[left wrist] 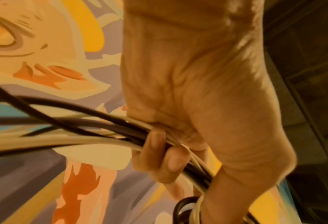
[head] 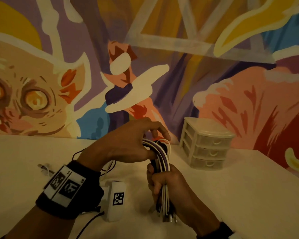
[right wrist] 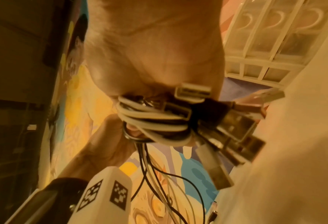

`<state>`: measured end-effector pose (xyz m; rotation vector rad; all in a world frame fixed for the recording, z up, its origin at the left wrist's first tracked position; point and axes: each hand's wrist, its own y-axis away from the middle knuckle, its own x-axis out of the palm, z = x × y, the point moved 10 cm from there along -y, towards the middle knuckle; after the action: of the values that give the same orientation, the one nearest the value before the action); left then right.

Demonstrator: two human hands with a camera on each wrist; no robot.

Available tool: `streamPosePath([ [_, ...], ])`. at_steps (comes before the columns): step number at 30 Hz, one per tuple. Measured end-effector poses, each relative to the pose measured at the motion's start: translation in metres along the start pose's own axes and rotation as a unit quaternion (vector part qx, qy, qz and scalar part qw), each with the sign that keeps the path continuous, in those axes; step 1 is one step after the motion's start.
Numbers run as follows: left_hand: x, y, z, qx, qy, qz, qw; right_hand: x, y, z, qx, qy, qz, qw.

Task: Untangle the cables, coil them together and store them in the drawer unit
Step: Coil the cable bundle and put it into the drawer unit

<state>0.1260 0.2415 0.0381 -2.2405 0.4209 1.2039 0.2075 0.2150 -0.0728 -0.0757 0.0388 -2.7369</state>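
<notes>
I see the white table (head: pixel 231 195) carrying a 3-drawer plastic unit (head: pixel 205 145) at far right, all drawers closed. Above the table, my left hand (head: pixel 126 144) curls around the bent top of the cable bundle (head: pixel 162 157). My right hand (head: pixel 164 180) fists its lower part, USB plugs (right wrist: pixel 234 136) protruding below.

Surface (head: pixel 231 195): pale, plain top. Drawer unit (head: pixel 205 145), three closed drawers, standing beyond and right of the grip. Loose connector end (head: pixel 45 168) lying well left of the grip.
</notes>
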Motion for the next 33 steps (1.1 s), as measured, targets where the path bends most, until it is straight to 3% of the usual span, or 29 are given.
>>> streamPosePath([
  [10, 0.02, -0.008, -0.004, 0.017, -0.069, -0.013, 0.997, -0.01, -0.002, 0.005, -0.016, 0.091, -0.041, 0.995],
  [13, 0.027, -0.006, -0.017, 0.066, -0.095, -0.001, 0.993, -0.011, -0.004, 0.003, -0.003, 0.09, -0.048, 0.995],
  [17, 0.021, -0.005, -0.026, 0.112, -0.079, -0.041, 0.99, -0.019, -0.004, 0.005, -0.013, 0.076, -0.053, 0.996],
  [20, 0.021, -0.011, -0.01, 0.074, -0.048, -0.047, 0.995, -0.011, 0.0, 0.008, -0.038, 0.084, -0.029, 0.995],
  [24, 0.026, -0.011, 0.001, 0.003, 0.059, -0.024, 0.998, -0.005, -0.004, -0.002, 0.007, 0.04, -0.024, 0.999],
  [26, 0.026, -0.01, 0.0, -0.01, 0.078, -0.019, 0.997, -0.003, -0.005, -0.004, 0.012, 0.047, -0.01, 0.999],
  [29, 0.018, -0.009, 0.001, -0.017, 0.101, -0.025, 0.994, -0.003, 0.001, -0.009, 0.022, 0.145, 0.003, 0.989],
  [33, 0.005, -0.007, -0.002, -0.026, 0.14, -0.054, 0.988, 0.008, 0.014, -0.004, 0.052, 0.133, 0.074, 0.987],
])
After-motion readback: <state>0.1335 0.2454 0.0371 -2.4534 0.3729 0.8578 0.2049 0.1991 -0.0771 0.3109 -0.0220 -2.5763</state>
